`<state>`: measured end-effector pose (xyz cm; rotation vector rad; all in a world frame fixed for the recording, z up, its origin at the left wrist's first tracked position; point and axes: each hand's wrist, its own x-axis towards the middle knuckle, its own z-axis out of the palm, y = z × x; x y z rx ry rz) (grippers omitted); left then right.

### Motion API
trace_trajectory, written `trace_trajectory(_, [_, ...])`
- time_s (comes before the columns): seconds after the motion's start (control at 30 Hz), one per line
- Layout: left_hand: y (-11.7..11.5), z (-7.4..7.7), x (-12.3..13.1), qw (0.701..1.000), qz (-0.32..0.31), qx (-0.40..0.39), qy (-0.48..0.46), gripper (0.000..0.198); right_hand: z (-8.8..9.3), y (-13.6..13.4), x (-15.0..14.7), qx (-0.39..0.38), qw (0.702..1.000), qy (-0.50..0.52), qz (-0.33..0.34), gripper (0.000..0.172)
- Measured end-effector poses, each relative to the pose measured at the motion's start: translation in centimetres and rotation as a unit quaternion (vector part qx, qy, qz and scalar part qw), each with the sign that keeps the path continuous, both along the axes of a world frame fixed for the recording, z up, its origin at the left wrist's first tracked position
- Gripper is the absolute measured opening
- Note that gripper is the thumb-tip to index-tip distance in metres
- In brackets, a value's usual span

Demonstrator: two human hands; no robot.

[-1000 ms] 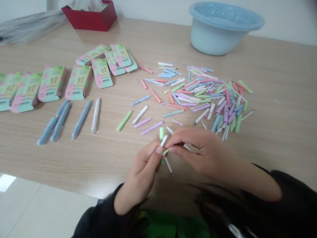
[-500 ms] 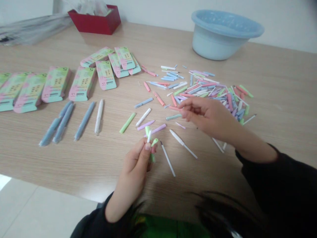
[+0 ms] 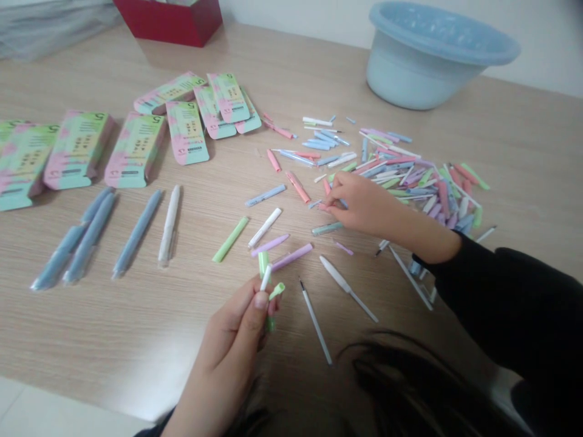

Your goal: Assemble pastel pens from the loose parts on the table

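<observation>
My left hand is closed on a small bunch of pen parts, among them a white tube and light green pieces poking out past the thumb. My right hand is pinched at the edge of the loose heap; a bit of a pink pen part shows at its fingertips, the remainder hidden. Below it lie a clear-looking teal piece, a white pen barrel with a refill and a single refill. Purple, white and green parts lie between my hands.
A mixed heap of pastel pen parts spreads to the right. Wrapped blue pens and a white pen lie at left, below several printed boxes. A blue basin and a red box stand behind.
The view has shifted, so the basin and boxes sit higher in the picture. My right hand, with the pink part, has come slightly lower; the left keeps its bunch.
</observation>
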<state>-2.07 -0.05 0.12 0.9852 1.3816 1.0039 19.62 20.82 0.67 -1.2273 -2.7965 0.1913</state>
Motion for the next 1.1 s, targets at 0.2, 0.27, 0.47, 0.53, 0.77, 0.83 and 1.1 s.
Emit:
trace_trajectory(0.2, [0.0, -0.1, -0.2, 0.999, -0.025, 0.007, 0.036, 0.044, 0.2, -0.6, -0.7, 0.033, 0.999, -0.037, 0.009, 0.022])
trace_trajectory(0.27, [0.0, -0.1, -0.2, 0.999, -0.026, 0.005, 0.04, 0.045, 0.5, -0.8, -0.9, 0.027, 0.998, -0.052, 0.004, 0.021])
trace_trajectory(0.47, [-0.1, -0.1, -0.1, 0.999, -0.013, -0.003, 0.051, 0.045, 0.7, -0.7, -0.4, -0.015, 0.999, -0.045, -0.003, 0.012])
trace_trajectory(0.53, [-0.1, 0.0, 0.0, 0.998, -0.005, -0.009, 0.058, 0.045, 0.7, -0.6, 0.1, 0.002, 0.999, -0.04, -0.018, 0.014])
trace_trajectory(0.77, [0.0, 0.4, 0.2, 0.997, 0.003, -0.013, 0.076, 0.048, -0.1, -0.3, 0.3, -0.024, 0.999, -0.016, -0.02, 0.02])
trace_trajectory(0.83, [0.0, 0.4, 0.2, 0.997, 0.001, -0.013, 0.078, 0.047, -0.2, -0.4, 0.0, -0.035, 0.999, 0.004, -0.014, 0.016])
trace_trajectory(1.1, [-0.1, -0.4, -0.2, 0.994, 0.014, 0.01, 0.109, 0.043, 1.1, 0.8, 3.5, -0.03, 0.996, 0.025, -0.081, 0.029])
